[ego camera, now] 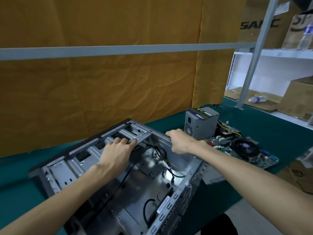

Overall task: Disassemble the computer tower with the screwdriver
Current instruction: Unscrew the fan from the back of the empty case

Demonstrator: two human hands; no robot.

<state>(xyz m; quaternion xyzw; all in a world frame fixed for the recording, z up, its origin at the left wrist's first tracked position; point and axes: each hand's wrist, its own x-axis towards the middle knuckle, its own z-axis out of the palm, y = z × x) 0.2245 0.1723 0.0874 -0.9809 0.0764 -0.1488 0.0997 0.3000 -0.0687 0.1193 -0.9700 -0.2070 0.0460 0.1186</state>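
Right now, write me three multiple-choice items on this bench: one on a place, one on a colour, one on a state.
1. Where does the grey box-shaped power supply stand?
A. inside the open grey metal computer case
B. on the table beyond the case, beside the green motherboard
C. on the white shelf

2. What colour is the table covering?
A. dark teal green
B. red
C. white

3. What are the hands doing?
A. both hang idle away from the case
B. one holds a screwdriver
C. the left hand rests on the metal drive cage and the right hand grips the case's top edge

Answers: 1 B, the supply sits out on the cloth next to the board. 2 A, the cloth reads teal all round the case. 3 C, both hands are on the case and no screwdriver is in view.
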